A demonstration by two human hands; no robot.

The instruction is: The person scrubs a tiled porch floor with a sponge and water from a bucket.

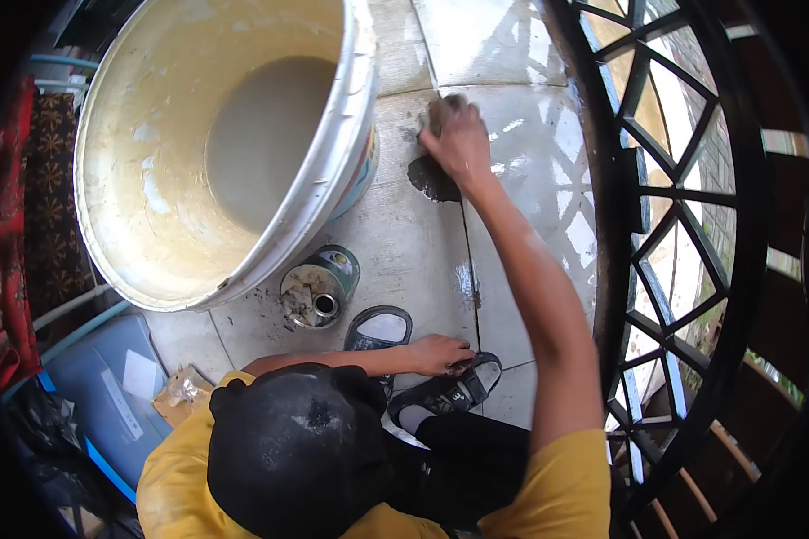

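Beyond the bucket's right side, my right hand (463, 148) presses down on the pale floor tiles (404, 225), its fingers closed round a small dark lump that I cannot make out. Just below that hand, a dark wet patch (433, 180) lies across the tile joint. My left hand (440, 355) is low, by the black sandals (436, 395), with its fingers curled in; a dark bit shows at the fingertips, too small to name. Water shines on the tiles to the right of my right arm.
A large whitish bucket (355, 108) with cloudy liquid (270, 144) stands tilted at the upper left. Below it is a dirty open can (342, 265). A black metal lattice (638, 193) runs down the right. At lower left are a blue-grey lid (103, 377) and black plastic (40, 431).
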